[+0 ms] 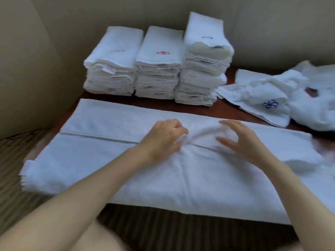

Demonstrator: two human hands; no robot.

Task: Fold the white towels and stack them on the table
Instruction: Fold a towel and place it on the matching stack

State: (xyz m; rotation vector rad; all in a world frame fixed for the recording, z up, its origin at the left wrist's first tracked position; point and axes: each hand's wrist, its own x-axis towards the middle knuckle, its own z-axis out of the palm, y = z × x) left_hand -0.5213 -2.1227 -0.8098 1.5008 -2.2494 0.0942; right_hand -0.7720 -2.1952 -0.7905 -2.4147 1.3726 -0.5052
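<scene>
A dark wooden worktop [233, 110] carries everything in view, its near edge hidden under cloth. The largest item is a long white towel [163, 178] laid flat across the front, already doubled lengthwise, with the folded edge running left to right through its middle and its left end overhanging the worktop. Behind it, against the wall, stand three stacks of folded towels [157, 64], the right one tallest and leaning slightly. To the right lies a loose heap of unfolded towels [282, 98], one showing a blue embroidered mark. The left hand [161, 140] rests on the towel's centre, fingers [178, 142] curled and pinching a bunch of cloth at the seam. The right hand [241, 140] hovers just beside it, fingers spread and relaxed, gripping nothing; contact with the cloth cannot be confirmed. Judgement: the next fold is being set up at the midpoint. Risks noted: the gathered wrinkle under the left hand may be folded in, giving a lumpy, uneven bundle; the overhanging left end may drag the layers out of line; the tall leaning stack may topple if another towel is set on it carelessly.
</scene>
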